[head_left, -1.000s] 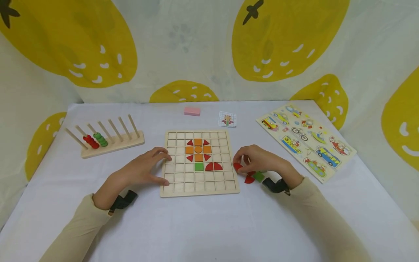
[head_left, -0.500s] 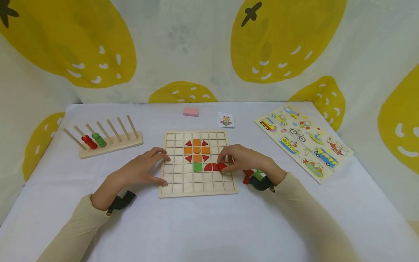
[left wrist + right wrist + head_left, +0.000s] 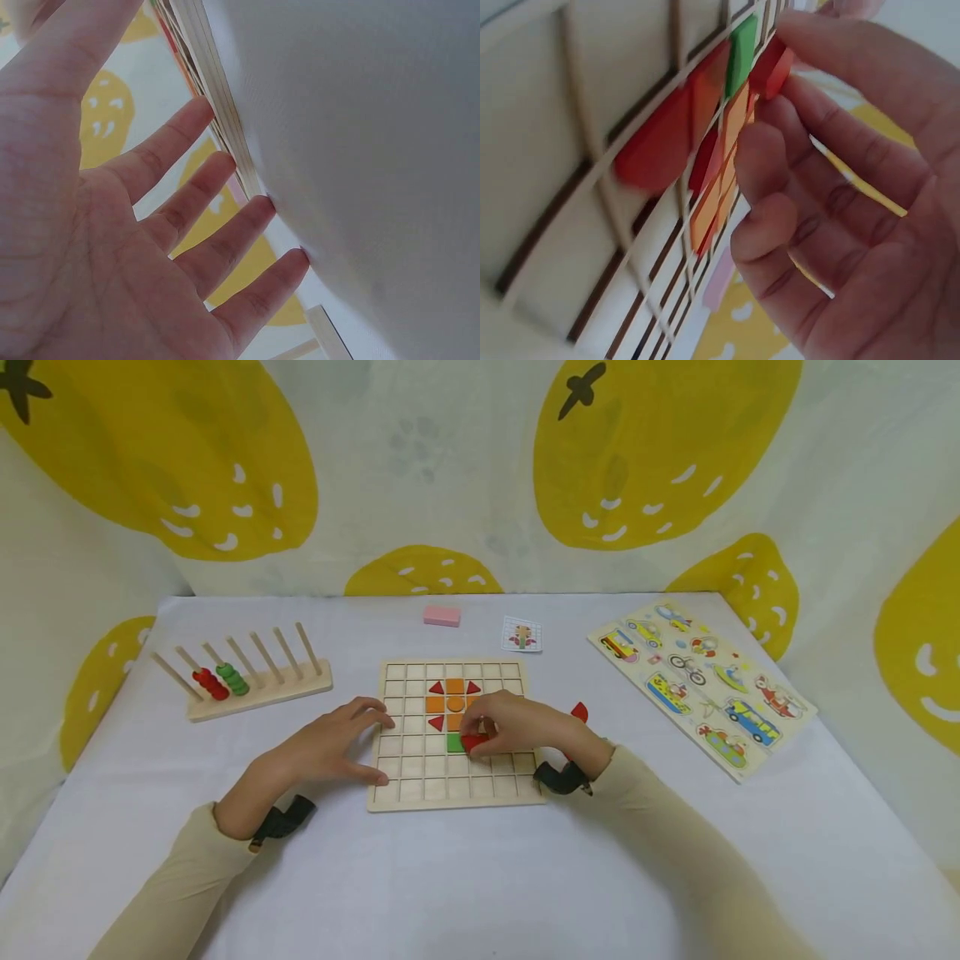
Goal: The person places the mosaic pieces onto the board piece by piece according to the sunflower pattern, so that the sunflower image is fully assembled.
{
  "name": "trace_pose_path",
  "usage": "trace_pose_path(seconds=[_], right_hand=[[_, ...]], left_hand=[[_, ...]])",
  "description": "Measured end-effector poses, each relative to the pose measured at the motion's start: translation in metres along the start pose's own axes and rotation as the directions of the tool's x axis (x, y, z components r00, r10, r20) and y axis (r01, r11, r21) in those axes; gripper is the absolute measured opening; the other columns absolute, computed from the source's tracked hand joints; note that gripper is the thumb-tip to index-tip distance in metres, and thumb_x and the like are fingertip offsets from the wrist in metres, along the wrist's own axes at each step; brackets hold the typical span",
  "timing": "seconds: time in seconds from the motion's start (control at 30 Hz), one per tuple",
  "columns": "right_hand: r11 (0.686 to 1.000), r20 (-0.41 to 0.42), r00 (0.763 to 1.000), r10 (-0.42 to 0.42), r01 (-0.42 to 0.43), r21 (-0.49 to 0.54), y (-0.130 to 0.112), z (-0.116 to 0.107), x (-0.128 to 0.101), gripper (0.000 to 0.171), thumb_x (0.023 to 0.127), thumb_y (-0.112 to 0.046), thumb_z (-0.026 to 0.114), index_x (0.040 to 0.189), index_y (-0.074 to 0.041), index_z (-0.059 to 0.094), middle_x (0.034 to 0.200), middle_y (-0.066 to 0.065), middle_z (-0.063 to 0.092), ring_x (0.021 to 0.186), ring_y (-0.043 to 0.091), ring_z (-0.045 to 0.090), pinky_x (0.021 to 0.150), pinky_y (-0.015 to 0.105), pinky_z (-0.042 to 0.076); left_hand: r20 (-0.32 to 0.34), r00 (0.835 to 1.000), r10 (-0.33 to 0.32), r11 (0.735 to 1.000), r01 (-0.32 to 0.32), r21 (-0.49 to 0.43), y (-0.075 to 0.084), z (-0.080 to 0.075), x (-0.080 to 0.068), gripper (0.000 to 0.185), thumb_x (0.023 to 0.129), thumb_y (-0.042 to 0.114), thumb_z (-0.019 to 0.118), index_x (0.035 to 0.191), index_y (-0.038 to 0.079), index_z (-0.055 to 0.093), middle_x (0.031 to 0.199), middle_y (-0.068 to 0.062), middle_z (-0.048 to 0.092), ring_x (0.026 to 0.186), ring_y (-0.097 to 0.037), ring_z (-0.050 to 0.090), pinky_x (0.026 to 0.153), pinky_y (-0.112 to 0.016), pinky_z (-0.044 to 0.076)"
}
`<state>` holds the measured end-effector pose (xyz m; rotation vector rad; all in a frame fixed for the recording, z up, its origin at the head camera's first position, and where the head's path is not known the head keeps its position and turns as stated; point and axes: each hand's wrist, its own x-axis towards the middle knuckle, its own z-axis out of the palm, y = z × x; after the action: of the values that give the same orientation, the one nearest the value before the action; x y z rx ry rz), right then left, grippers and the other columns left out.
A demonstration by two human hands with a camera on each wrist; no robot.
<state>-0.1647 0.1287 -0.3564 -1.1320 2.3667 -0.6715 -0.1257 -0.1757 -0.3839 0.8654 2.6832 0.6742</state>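
Along bottom centre of frame, bare bench cloth (image 3: 450, 885) runs btwn the sleeves, so elbow room looks OK. Left of centre, the L hand (image 3: 322, 747) rests at the near-left side of the grid board (image 3: 433, 789), fingers spread, holding nothing, prob. steadying it. Mid-frame, the R hand (image 3: 510, 722) is over the board, its grip pinching a red piece (image 3: 771, 69) close by the green tile (image 3: 454, 743). A sec ago it was off the board's R edge w/ the loose pcs; now it's across, so placing seems under way (can't tell if the piece touches wood). Two red quarter tiles (image 3: 656, 150), covered in head view, sit just beside the green on its R; a low sweep could nudge them. Orange tiles (image 3: 435, 705) lie a bit farther up. Past the wrist, a loose red piece (image 3: 580, 712) shows off the R edge. Peg stand (image 3: 258, 692) mid-left and picture board (image 3: 701, 693) mid-right stand well apart from the grid. Upper centre: pattern card (image 3: 521, 634), pink block (image 3: 442, 616), then curtain (image 3: 420, 485) closing off the back.
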Motion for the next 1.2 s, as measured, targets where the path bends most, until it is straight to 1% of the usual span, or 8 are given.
trace_pose_path(seconds=[0.13, 0.23, 0.43, 0.6, 0.7, 0.9, 1.07, 1.2], right_hand=[[1.0, -0.015, 1.0, -0.008, 0.008, -0.03, -0.005, 0.005, 0.01, 0.022, 0.085, -0.018, 0.077, 0.103, -0.007, 0.069, 0.086, 0.002, 0.061, 0.076, 0.013, 0.052, 0.069, 0.021, 0.043], [0.999, -0.026, 1.0, -0.012, 0.011, -0.041, -0.008, 0.009, 0.018, 0.021, 0.086, -0.016, 0.076, 0.103, -0.006, 0.07, 0.088, 0.002, 0.062, 0.076, 0.012, 0.051, 0.069, 0.021, 0.043], [0.997, -0.026, 1.0, -0.005, 0.004, -0.071, -0.014, 0.014, 0.031, 0.023, 0.087, -0.017, 0.074, 0.107, -0.006, 0.069, 0.1, 0.003, 0.065, 0.088, 0.015, 0.053, 0.08, 0.023, 0.045], [0.998, -0.012, 1.0, 0.017, -0.017, -0.067, -0.021, 0.015, 0.036, 0.025, 0.088, -0.016, 0.073, 0.11, -0.005, 0.068, 0.102, 0.004, 0.065, 0.092, 0.017, 0.054, 0.084, 0.025, 0.046], [0.998, -0.011, 1.0, 0.027, -0.028, -0.052, -0.022, 0.015, 0.037, 0.022, 0.088, -0.014, 0.073, 0.108, -0.005, 0.069, 0.098, 0.004, 0.065, 0.089, 0.017, 0.055, 0.082, 0.024, 0.046], [0.999, -0.032, 0.999, 0.015, -0.016, -0.041, -0.021, 0.018, 0.039, 0.009, 0.088, -0.011, 0.072, 0.095, -0.007, 0.069, 0.088, 0.0, 0.064, 0.083, 0.015, 0.055, 0.076, 0.021, 0.045], [0.999, -0.043, 0.999, -0.005, 0.003, -0.042, -0.02, 0.023, 0.044, 0.006, 0.087, -0.01, 0.072, 0.091, -0.007, 0.069, 0.082, -0.001, 0.061, 0.079, 0.015, 0.054, 0.072, 0.02, 0.043], [0.999, -0.043, 0.999, 0.004, -0.006, -0.034, -0.021, 0.023, 0.044, 0.007, 0.087, -0.01, 0.073, 0.091, -0.007, 0.068, 0.082, -0.002, 0.06, 0.079, 0.015, 0.053, 0.071, 0.021, 0.042]], left_hand=[[0.004, 1.0, -0.007, 1.0, 0.007, 0.001, 0.001, 0.0, 0.001, 0.071, 0.075, 0.053, 0.079, 0.129, 0.014, 0.053, 0.143, -0.013, 0.041, 0.128, -0.042, 0.044, 0.1, -0.062, 0.037], [0.004, 1.0, -0.011, 1.0, 0.011, -0.002, 0.002, 0.0, 0.0, 0.071, 0.075, 0.053, 0.079, 0.129, 0.014, 0.053, 0.143, -0.013, 0.041, 0.129, -0.041, 0.043, 0.1, -0.062, 0.038], [-0.003, 1.0, -0.014, 1.0, 0.014, -0.011, 0.002, 0.0, 0.0, 0.07, 0.075, 0.052, 0.079, 0.129, 0.015, 0.054, 0.143, -0.012, 0.041, 0.13, -0.04, 0.043, 0.101, -0.062, 0.037], [-0.013, 1.0, -0.008, 1.0, 0.008, -0.003, 0.0, 0.001, 0.001, 0.069, 0.076, 0.051, 0.08, 0.129, 0.015, 0.054, 0.143, -0.011, 0.041, 0.129, -0.039, 0.044, 0.101, -0.06, 0.037], [-0.01, 1.0, -0.01, 1.0, 0.01, -0.005, 0.0, 0.0, 0.001, 0.069, 0.076, 0.05, 0.08, 0.129, 0.014, 0.054, 0.143, -0.011, 0.041, 0.129, -0.04, 0.044, 0.101, -0.06, 0.037], [-0.002, 1.0, -0.018, 1.0, 0.018, -0.007, 0.001, -0.001, 0.0, 0.069, 0.075, 0.051, 0.08, 0.128, 0.015, 0.054, 0.143, -0.01, 0.041, 0.127, -0.04, 0.045, 0.101, -0.061, 0.037], [0.001, 1.0, -0.015, 1.0, 0.015, -0.008, 0.002, -0.001, 0.0, 0.069, 0.076, 0.051, 0.079, 0.128, 0.015, 0.054, 0.143, -0.01, 0.041, 0.126, -0.04, 0.046, 0.1, -0.061, 0.038], [-0.003, 1.0, -0.01, 1.0, 0.01, -0.009, 0.002, -0.001, 0.0, 0.068, 0.075, 0.05, 0.08, 0.127, 0.014, 0.054, 0.142, -0.011, 0.042, 0.125, -0.041, 0.047, 0.099, -0.061, 0.038]])
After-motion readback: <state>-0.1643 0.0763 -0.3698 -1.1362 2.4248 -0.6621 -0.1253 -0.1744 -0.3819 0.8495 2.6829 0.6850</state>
